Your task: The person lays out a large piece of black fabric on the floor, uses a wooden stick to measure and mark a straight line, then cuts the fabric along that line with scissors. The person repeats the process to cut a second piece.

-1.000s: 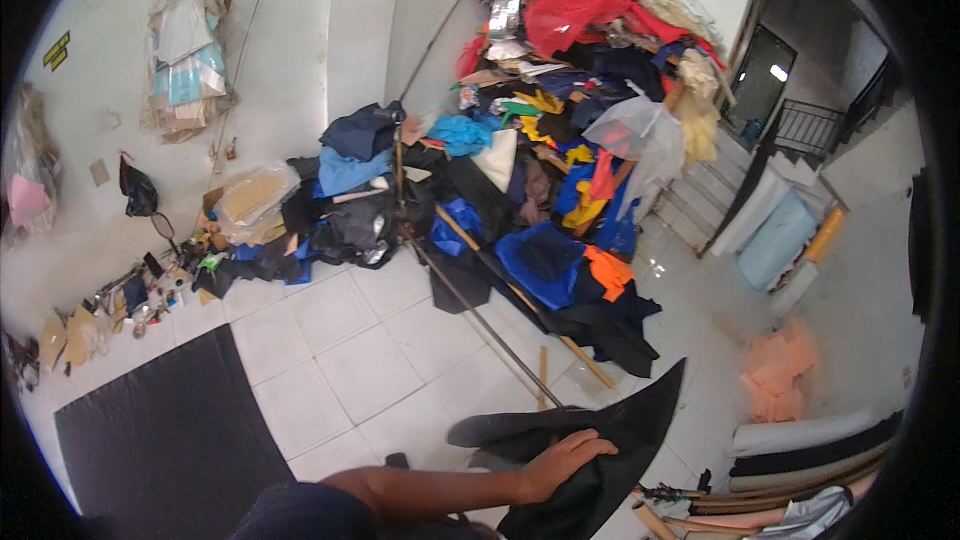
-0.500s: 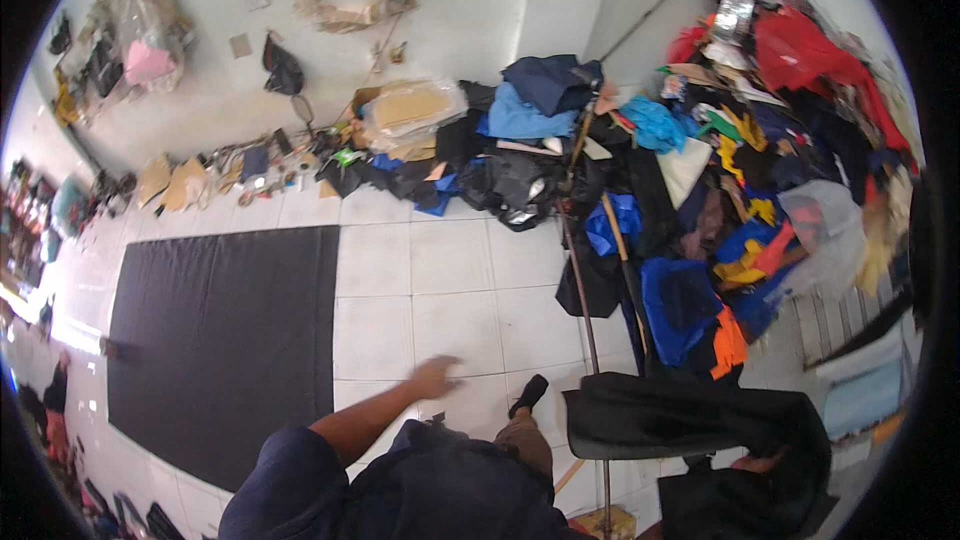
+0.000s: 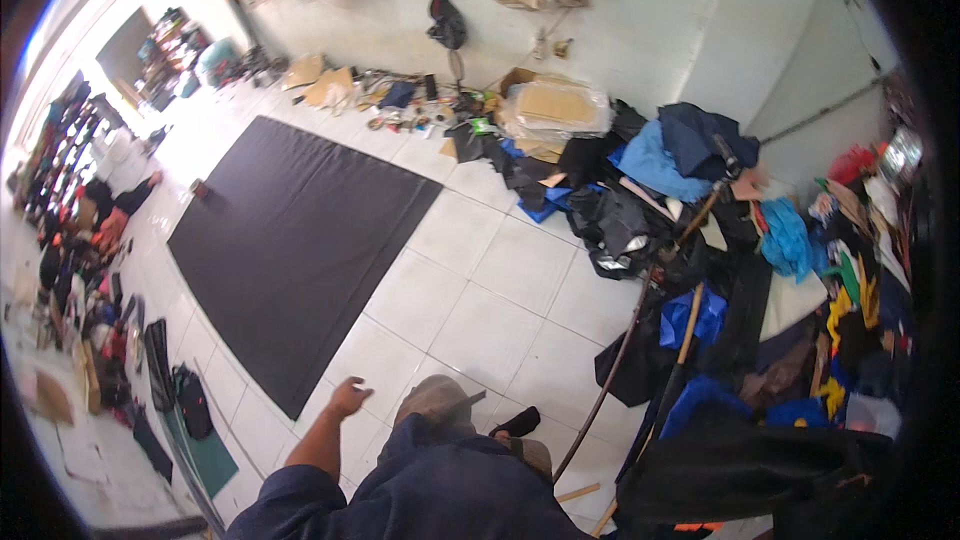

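Note:
My left hand (image 3: pixel 348 397) hangs in the air over the white floor tiles, holding nothing, with its fingers apart. Just beyond it, a large black fabric sheet (image 3: pixel 310 230) lies flat on the floor, its near corner close to the hand. At the lower right a long folded length of black fabric (image 3: pixel 730 475) drapes across my right side. My right hand (image 3: pixel 852 483) shows only dimly in its folds and grips it; most of that hand is hidden by the cloth.
Heaped cloth (image 3: pixel 790 350) and bags fill the right side. A long pole (image 3: pixel 690 325) and a thin rod (image 3: pixel 610 380) slant beside my foot. Bundles (image 3: pixel 555 105) line the wall. Cluttered goods (image 3: pixel 90 230) stand at left. A small block (image 3: pixel 198 187) rests on the sheet's edge.
My view has swung left, so the sheet sits more central and the cloth heap further right. My left hand has drawn back toward my body. The folded fabric stays at my right side.

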A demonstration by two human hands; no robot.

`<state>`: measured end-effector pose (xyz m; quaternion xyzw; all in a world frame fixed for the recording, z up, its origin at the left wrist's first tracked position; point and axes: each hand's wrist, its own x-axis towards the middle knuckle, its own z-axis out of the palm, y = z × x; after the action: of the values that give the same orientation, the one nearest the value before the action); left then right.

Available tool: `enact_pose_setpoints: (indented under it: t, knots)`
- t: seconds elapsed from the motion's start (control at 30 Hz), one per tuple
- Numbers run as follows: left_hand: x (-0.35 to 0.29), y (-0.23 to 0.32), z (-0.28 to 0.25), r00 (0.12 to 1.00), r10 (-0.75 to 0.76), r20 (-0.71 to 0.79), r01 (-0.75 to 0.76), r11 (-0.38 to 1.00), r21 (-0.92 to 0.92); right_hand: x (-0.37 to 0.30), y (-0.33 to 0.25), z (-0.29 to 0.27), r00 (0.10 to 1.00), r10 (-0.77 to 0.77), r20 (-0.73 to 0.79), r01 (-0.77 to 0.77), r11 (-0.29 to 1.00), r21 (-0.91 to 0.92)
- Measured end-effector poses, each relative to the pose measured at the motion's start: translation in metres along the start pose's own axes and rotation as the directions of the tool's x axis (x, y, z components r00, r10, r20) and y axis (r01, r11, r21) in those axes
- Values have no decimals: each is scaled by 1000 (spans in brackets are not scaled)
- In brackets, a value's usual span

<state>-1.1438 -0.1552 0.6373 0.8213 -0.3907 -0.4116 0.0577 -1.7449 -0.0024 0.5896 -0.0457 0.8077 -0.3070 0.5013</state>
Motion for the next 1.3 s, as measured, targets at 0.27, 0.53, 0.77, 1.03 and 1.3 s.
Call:
enact_pose_setpoints:
  t: [0.27,0.53,0.77,1.03,1.3]
  knots:
    - [-90,1,70,980,-195,45,191,979,77,95,-86,-87,996,-92,-12,91,993,-69]
    - [-78,69,62,996,-82,-19,82,996,-31,119,-129,-70,993,-101,58,107,988,-114]
    - [-20,108,52,978,165,-127,-179,978,-106,97,-91,6,978,45,203,4,972,-235]
    - [-10,70,25,996,85,-34,-89,985,-149,162,-100,16,838,86,539,-26,993,-118]
    - [-29,-145,-7,924,-355,-143,320,922,-219,115,-256,82,965,-251,76,262,910,-323]
